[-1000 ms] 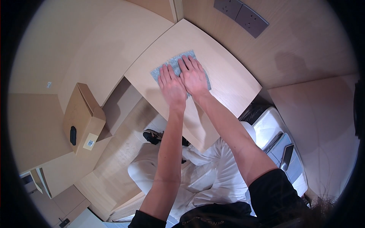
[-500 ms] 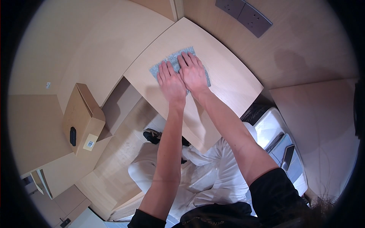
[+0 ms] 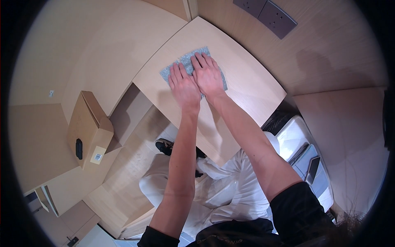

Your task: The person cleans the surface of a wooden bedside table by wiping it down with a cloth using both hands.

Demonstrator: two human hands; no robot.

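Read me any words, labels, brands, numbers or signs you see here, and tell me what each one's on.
Cardboard box: pale printed label, too small to read.
Wooden panel: small white sticker, too small to read.
Black shirt: lettering, too blurred to read.
Nothing else shows readable text.

The speckled grey-blue cloth [image 3: 187, 62], roughly four-sided, lies flat on the pale wood-grain tabletop [image 3: 245, 68]. Fine light mottling covers its visible surface. The far edge slants upward from left to right; the right edge descends toward the near side. The central and near portions are largely hidden. The visible cloth lies inside the tabletop's edges, oblique in view.
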